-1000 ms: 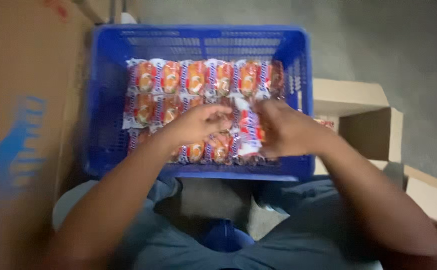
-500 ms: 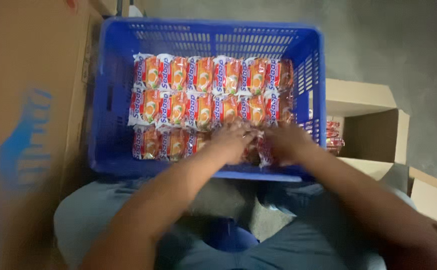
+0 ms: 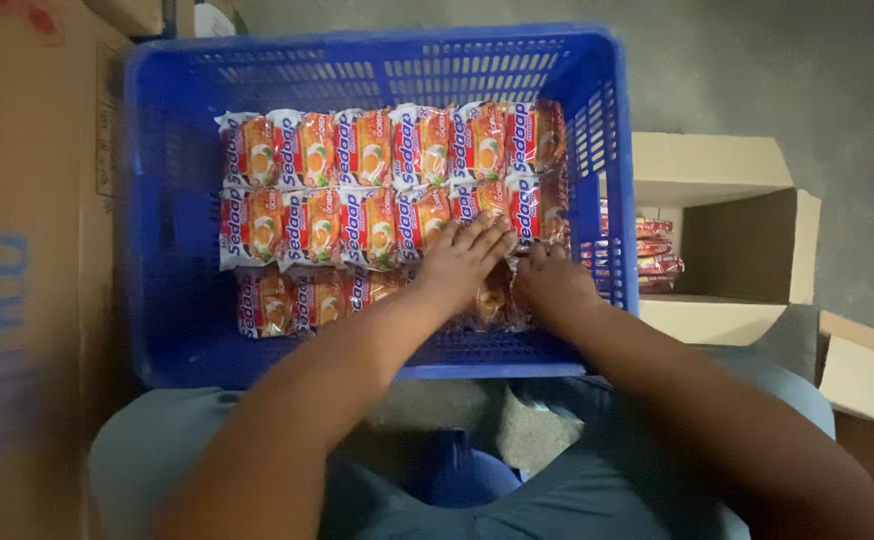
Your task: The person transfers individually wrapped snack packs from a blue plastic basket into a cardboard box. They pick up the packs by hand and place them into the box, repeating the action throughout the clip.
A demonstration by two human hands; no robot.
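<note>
A blue plastic crate (image 3: 172, 330) stands on the floor in front of me, filled with rows of orange-and-red noodle packets (image 3: 347, 215) standing on edge. My left hand (image 3: 457, 262) lies flat, fingers together, on the packets of the nearest row. My right hand (image 3: 549, 280) presses down beside it on the packets at the right end of that row, near the crate's right wall. Neither hand lifts a packet.
An open cardboard box (image 3: 737, 225) to the right of the crate holds more of the same packets (image 3: 654, 255). A large cardboard carton (image 3: 27, 250) stands along the left. My knees in grey-blue trousers (image 3: 157, 450) are below the crate. Grey concrete floor lies beyond.
My hands carried a bundle of packets down into the crate's near row. They now rest on the packets there, lower and further right than a second ago.
</note>
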